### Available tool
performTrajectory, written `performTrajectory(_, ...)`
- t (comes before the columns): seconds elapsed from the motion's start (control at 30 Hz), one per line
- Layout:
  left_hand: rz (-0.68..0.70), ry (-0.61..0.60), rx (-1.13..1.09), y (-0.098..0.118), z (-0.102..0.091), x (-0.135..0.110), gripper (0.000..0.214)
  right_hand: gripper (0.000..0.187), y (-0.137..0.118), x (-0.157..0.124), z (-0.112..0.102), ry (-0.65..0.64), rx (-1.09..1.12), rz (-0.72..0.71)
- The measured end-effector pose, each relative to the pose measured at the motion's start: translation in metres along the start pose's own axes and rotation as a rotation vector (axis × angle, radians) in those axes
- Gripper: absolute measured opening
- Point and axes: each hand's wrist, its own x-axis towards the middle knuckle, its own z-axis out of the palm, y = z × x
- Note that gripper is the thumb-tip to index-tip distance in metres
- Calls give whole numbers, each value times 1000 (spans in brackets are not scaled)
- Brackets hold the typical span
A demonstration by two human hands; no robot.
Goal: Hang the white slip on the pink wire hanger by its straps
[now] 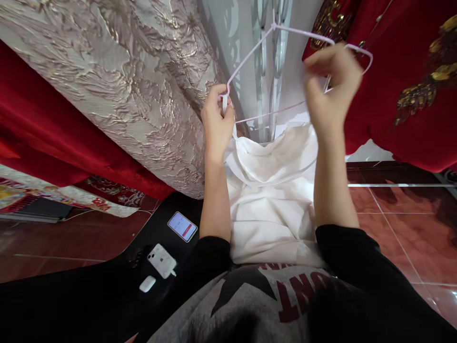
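Note:
A pale pink hanger [251, 51] is held up in front of me. Below it a white garment [274, 209] with thin straps hangs down and spreads toward my lap. My left hand [217, 114] is closed on the hanger's left end, where a white strap [224, 104] runs down between the fingers. My right hand [332, 78], smeared a little by motion, is at the hanger's right arm with its fingers curled. A short piece of white strap shows under that palm; the fingertips' exact hold is partly hidden.
A textured beige-pink cloth [143, 85] hangs close on the left, and red cloth with gold sequins [414, 95] on the right. A lit phone [183, 226], a white phone [162, 261] and a small white case [147, 284] lie on a black surface. Red floor tiles [403, 224] show at right.

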Motion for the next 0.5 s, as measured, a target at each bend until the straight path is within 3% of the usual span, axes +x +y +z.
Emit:
performTrajectory(0.07,80,-3,80,-1,-3,1,23,20,4,-24,23,-283,50,76)
performTrajectory(0.13,80,41,67,0,-9,4,23,9,7,-46,41,-424,-25,90)
performTrajectory(0.3,-23,18,-27,9,-22,9,21,20,1,-72,51,-369,-151,109)
performTrajectory(0.5,-33,76,61,15,-30,12,44,25,-12,-77,46,-404,-136,63)
